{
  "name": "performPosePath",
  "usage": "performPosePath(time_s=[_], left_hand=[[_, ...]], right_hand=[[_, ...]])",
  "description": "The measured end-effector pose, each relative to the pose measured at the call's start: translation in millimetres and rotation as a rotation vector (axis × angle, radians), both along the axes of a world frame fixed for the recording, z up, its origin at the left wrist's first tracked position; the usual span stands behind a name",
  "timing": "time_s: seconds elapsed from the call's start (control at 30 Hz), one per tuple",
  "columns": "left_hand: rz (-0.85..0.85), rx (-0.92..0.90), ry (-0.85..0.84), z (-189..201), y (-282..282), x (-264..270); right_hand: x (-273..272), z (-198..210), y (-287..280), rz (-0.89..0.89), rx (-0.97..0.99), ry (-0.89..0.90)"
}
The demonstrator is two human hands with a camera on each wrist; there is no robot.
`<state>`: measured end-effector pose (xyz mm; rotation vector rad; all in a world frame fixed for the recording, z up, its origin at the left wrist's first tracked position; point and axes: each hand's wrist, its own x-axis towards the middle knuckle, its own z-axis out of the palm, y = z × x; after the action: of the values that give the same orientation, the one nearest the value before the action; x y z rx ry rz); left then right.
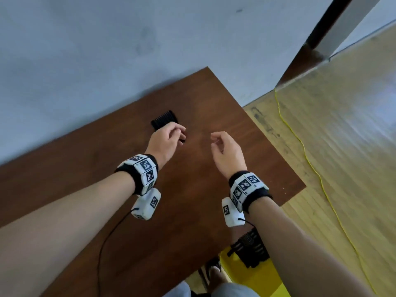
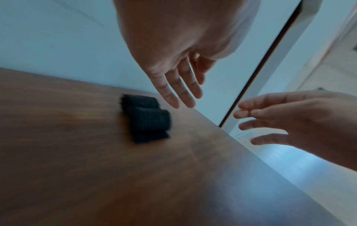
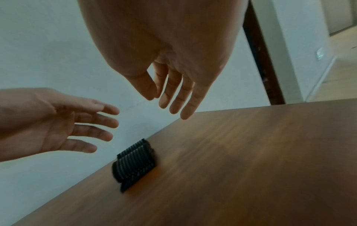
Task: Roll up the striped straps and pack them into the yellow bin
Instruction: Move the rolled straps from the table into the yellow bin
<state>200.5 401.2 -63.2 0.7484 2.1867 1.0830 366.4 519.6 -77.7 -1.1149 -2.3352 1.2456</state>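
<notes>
Hovering above bench (image 1: 192,211): L hand (image 1: 165,142) & R hand (image 1: 227,153), fingers (image 2: 185,91) released, empty; striped strap (image 2: 146,119) rolled, just below L fingertips.

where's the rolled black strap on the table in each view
Head: rolled black striped strap upper centre, partly behind the left hand.
Left wrist: centre-left, below that hand's fingers.
Right wrist: lower centre.
Shared landmark: brown wooden table's wall-side edge.
</notes>
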Motion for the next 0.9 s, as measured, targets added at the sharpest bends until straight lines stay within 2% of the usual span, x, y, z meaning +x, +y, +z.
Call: performPosePath(time_s=[0.17,0.33,0.4,0.6,0.7,0.77,0.9], left_hand=[[0.046,-0.212,0.168,-15,-57,-71],[0.004,-0.292,0.215,-32,-75,-96],[-0.001,-0.303,0.204,-38,-71,-101],[-0.005,-0.268,0.187,-60,-30,-111],[-0.028,-0.283,0.21,-70,-4,-116],[-0.053,-0.357,0.216,-74,9,-120],[-0.073,-0.446,0.228,-85,13,-121]], right_hand=[[-64,-5,-17,0.153,-0.115,-0.182],[-105,-21,-16,0.09,-0.296,-0.254],[-117,-30,-12,0.092,-0.302,-0.282],[-136,-61,-1,0.234,-0.089,-0.356],[-141,-67,5,0.246,-0.097,-0.319],[-142,-72,9,0.257,-0.101,-0.303],[-137,-79,14,0.246,-0.147,-0.249]])
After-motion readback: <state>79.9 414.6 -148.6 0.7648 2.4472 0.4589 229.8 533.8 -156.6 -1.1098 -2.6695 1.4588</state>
